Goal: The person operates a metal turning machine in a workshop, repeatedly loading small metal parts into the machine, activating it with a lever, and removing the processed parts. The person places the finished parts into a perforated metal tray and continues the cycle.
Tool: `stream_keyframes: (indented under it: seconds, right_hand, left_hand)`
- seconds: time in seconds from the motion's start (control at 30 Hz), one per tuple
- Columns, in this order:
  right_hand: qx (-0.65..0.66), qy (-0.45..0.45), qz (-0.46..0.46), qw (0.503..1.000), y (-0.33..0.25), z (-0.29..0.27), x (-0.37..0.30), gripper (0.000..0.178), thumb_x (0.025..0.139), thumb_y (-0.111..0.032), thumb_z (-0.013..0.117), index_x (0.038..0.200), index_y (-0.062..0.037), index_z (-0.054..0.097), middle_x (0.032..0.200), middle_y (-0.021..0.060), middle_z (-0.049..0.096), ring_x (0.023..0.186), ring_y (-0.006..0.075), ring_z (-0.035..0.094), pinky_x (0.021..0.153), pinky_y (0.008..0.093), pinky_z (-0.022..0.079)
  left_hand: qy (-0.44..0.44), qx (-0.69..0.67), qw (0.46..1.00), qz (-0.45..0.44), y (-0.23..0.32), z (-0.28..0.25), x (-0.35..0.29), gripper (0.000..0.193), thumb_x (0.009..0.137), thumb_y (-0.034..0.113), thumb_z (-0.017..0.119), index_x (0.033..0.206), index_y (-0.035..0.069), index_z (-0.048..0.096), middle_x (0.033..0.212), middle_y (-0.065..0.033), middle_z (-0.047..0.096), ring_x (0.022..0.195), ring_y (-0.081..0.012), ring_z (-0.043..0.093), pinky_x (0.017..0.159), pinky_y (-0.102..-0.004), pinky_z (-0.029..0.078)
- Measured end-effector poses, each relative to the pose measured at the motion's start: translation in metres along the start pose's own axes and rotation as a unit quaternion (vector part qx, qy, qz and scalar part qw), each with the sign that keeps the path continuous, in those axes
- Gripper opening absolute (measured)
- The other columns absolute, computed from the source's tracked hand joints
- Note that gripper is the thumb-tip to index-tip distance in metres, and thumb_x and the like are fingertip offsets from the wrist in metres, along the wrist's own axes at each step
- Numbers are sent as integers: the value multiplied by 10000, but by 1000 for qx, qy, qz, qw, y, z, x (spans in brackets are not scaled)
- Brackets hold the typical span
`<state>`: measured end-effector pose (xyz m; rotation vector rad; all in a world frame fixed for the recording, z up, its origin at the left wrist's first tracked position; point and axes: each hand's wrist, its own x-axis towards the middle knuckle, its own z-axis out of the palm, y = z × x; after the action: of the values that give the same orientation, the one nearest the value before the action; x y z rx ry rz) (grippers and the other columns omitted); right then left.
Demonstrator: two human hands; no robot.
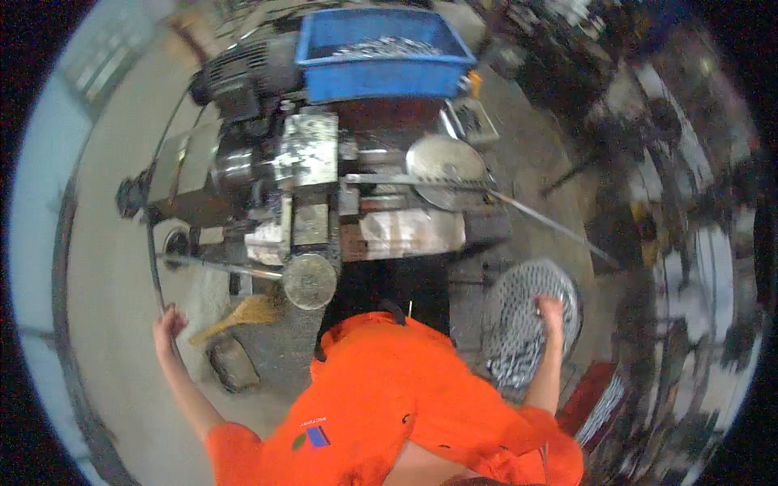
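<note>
On the left, my left hand (168, 322) is closed round the lower end of a long thin lever (154, 263), which runs up to the left side of a lathe-like machine (308, 154). My right hand (549, 307) is over a round perforated metal basket (559, 279) on the right. Its fingers are curled together, and what is in them, if anything, is too small and blurred to name. Small shiny metal parts (517, 362) lie in the basket's near side.
A blue bin (385, 79) of metal parts stands behind the machine. A round plate (444, 166) and a long rod (555, 223) jut right. Left lie a straw brush (243, 316) and a shallow container (232, 364). A red tray (590, 389) is at lower right.
</note>
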<state>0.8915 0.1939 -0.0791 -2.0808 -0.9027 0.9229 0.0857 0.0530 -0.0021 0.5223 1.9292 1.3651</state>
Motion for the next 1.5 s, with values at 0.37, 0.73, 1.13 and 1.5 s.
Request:
stream_keyframes:
  seconds: [0.37,0.73,1.13,1.5]
  right_hand:
    - [-75,-362,-591,717,-327,249,-94,322,509,0,487,778,-66,649,962,149,534,900,273,519,770,302,406]
    - [-356,-260,-713,545,-405,444,-151,191,504,-126,542,648,-26,616,817,168,547,821,297,529,727,317,439]
    - [-166,-290,-724,604,-400,473,-133,158,529,-168,539,480,-30,481,487,129,466,480,307,485,453,362,380]
    - [-182,-330,-612,696,-410,453,-151,260,501,-194,547,489,51,461,580,197,464,598,338,497,534,359,385]
  left_hand:
    - [51,38,998,21,-1,-2,-15,347,698,272,608,887,-8,528,665,-77,561,579,-143,549,558,-263,457]
    - [158,493,855,25,-1,4,-66,368,641,219,600,889,-32,497,779,-229,547,771,-365,533,668,-421,422]
    - [211,524,825,30,-7,2,-54,230,662,205,568,748,-6,537,704,-204,554,722,-346,539,644,-419,434]
    - [272,696,653,126,-25,-156,26,79,616,100,537,685,65,520,606,-136,549,594,-278,559,546,-388,435]
